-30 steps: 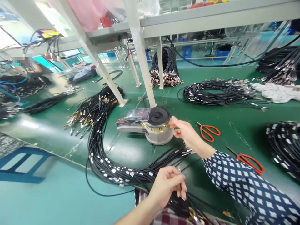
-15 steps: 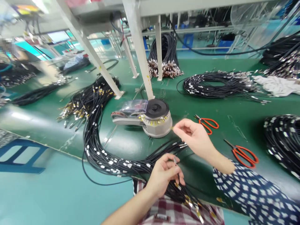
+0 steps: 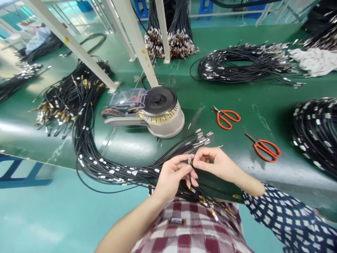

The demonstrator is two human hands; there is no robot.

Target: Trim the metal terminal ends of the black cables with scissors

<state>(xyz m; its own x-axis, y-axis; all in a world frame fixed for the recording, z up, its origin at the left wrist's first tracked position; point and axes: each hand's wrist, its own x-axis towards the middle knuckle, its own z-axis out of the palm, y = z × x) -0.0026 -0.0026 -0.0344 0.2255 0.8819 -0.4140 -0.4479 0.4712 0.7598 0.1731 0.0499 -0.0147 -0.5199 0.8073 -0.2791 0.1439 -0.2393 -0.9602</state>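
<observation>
So the left hand is gripping a black cable by its silver connector near the desk's front edge, and the right hand pinches what looks like a yellow tape scrap right beside it. Seems like the lining-up step; next move probably needs a steady connector and careful wrapping.

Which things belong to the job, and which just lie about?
In the job: cable connector, held in left hand; right hand; probably tape dispenser, cable bundle.

Apparently lying about: nearer orange-handled scissors, farther orange-handled scissors, white cloth.
</observation>
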